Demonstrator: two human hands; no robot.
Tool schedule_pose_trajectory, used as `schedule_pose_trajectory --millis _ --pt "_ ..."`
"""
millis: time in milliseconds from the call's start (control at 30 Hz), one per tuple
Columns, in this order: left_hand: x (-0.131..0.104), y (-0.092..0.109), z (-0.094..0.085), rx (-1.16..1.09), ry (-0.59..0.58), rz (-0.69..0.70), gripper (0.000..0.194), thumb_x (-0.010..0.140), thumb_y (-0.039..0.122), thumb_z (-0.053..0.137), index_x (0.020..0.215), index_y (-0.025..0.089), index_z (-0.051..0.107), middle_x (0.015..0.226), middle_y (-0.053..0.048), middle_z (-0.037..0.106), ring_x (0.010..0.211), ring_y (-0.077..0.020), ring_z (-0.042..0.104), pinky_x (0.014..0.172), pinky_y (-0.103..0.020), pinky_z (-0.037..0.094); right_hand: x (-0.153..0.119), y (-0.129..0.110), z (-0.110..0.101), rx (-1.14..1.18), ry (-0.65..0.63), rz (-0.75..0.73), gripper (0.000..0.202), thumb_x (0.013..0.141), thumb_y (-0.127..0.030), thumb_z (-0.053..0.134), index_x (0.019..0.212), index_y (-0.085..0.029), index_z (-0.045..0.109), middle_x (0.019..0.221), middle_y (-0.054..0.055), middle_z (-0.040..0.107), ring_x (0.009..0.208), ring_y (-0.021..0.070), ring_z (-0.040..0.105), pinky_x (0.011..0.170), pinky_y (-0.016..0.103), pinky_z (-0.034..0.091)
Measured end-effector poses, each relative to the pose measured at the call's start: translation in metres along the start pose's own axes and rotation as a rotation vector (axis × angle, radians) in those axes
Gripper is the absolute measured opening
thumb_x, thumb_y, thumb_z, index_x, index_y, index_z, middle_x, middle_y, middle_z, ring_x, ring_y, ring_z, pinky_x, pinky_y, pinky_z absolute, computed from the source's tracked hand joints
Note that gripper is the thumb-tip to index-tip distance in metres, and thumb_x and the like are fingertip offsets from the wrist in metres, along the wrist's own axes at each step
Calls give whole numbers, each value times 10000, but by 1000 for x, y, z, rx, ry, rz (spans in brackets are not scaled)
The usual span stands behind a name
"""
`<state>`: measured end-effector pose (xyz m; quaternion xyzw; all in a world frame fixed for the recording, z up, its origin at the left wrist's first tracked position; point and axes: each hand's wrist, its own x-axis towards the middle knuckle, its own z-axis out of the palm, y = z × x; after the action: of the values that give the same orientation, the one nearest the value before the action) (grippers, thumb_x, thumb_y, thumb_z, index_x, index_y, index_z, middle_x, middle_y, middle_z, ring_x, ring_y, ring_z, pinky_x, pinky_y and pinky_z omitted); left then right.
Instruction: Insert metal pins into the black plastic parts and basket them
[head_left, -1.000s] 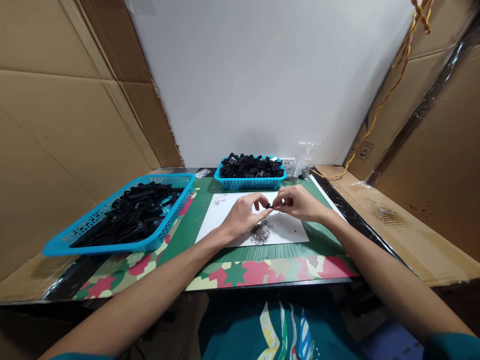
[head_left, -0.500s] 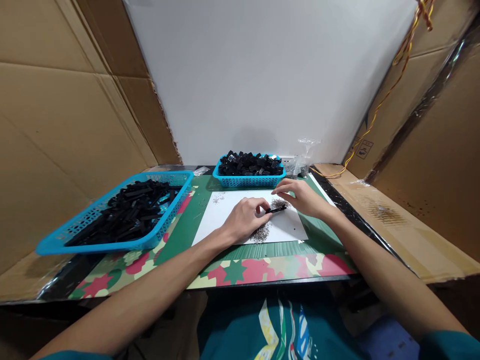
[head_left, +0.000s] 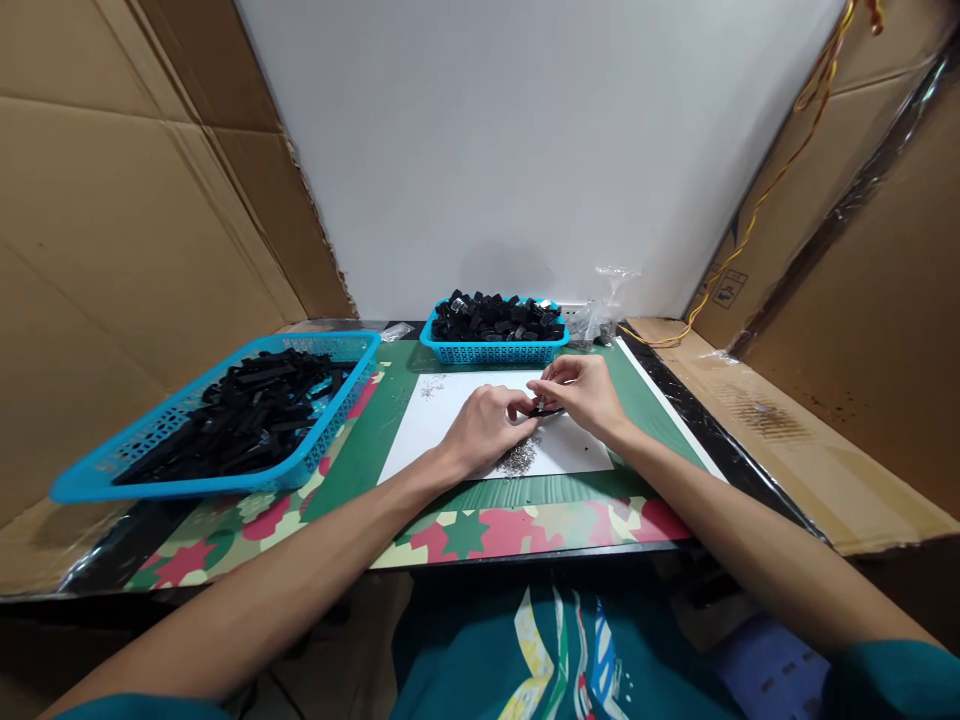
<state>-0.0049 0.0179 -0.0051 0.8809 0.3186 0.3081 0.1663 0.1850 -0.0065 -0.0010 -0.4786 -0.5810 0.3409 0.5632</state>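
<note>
My left hand [head_left: 486, 428] is closed on the near end of a slim black plastic piece [head_left: 553, 411], thumb and forefinger pinching it just above the white sheet [head_left: 416, 435]. Over that same piece my right hand [head_left: 589, 396] is closed in a pinch, its fingertips meeting near my left fingertips. Whatever those right fingertips hold is too small to make out. A loose heap of tiny metallic bits [head_left: 519, 458] lies on the sheet beside my left hand. The right hand covers part of the black piece.
At the left is a large blue basket [head_left: 307, 470] of long black pieces. A smaller blue basket [head_left: 491, 353] at the back holds short black pieces. Clear plastic bags [head_left: 596, 322] lie beside it. Cardboard walls [head_left: 885, 330] flank the green mat [head_left: 345, 480]; a yellow wire [head_left: 750, 225] hangs right.
My right hand has moved left from over the scattered bits to the black piece, and its fingers have closed into a pinch. The left hand keeps its grip. The view has shifted slightly.
</note>
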Motion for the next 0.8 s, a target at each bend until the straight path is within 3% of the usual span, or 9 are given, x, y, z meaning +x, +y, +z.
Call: schedule_pose_trajectory --millis 200,600,800 --pt "-1 0 2 -45 17 -3 65 824 237 751 821 202 806 796 -22 799 721 -205 700 730 -331 496 -1 1 1 -28 4 -5 466 641 -593 919 657 -192 681 636 81 730 598 249 735 540 346 627" --pt "0 2 5 -172 21 -33 114 817 200 709 768 157 802 722 -28 762 643 -161 648 629 -286 463 -5 -4 2 -274 -4 -151 376 770 -497 854 648 -187 679 638 75 732 605 222 725 510 288 518" --pt "1 -1 4 -182 95 -73 103 853 254 752 862 166 806 831 -39 793 697 -160 670 663 -281 494 -1 -4 3 -136 83 -257 309 845 -453 809 728 -199 677 701 60 752 646 207 740 595 306 577"
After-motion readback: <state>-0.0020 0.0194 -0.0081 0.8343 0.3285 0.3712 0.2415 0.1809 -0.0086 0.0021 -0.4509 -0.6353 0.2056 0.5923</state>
